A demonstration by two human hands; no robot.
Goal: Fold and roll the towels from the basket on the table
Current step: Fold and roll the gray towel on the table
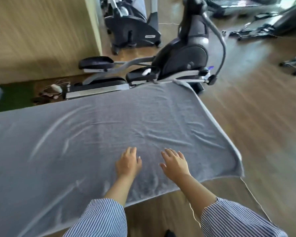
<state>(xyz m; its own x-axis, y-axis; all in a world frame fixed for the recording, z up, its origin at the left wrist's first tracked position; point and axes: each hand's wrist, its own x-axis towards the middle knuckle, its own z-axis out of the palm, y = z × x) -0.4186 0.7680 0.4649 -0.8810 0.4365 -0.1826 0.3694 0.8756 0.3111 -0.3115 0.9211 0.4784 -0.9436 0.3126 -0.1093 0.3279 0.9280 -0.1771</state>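
Two blue-and-white striped sleeves (99, 218) come in from the bottom edge, pushed up so both forearms are bare. Past them the two hands lie palm down, side by side and a little apart, on one grey towel (96, 134). The left hand (128, 162) has its fingers (132, 151) loosely together and slightly curled; the right hand (175, 164) has its fingers (169, 153) spread flat. Neither grips anything; both only press on the cloth near its near edge.

The towel is spread wide across the counter, hiding nearly all of it; only a narrow strip of brown counter (229, 189) shows below the towel's right corner, with a thin light cord (253, 194) along that edge. The cloth carries shallow wrinkles running out from the middle, and its far right corner is bunched against the machine behind. Its left end runs out of view.

Directly beyond the far edge stands a black and silver elliptical trainer (178, 55), its pedals and rail just beside the towel. A second dark exercise machine (133, 26) stands behind it by the beige wall (38, 31). More gym frames sit on the wooden floor (256, 103) at upper right, blurred. A small white object with cables (55, 88) lies on the floor at left, near a patch of green mat (14, 96).
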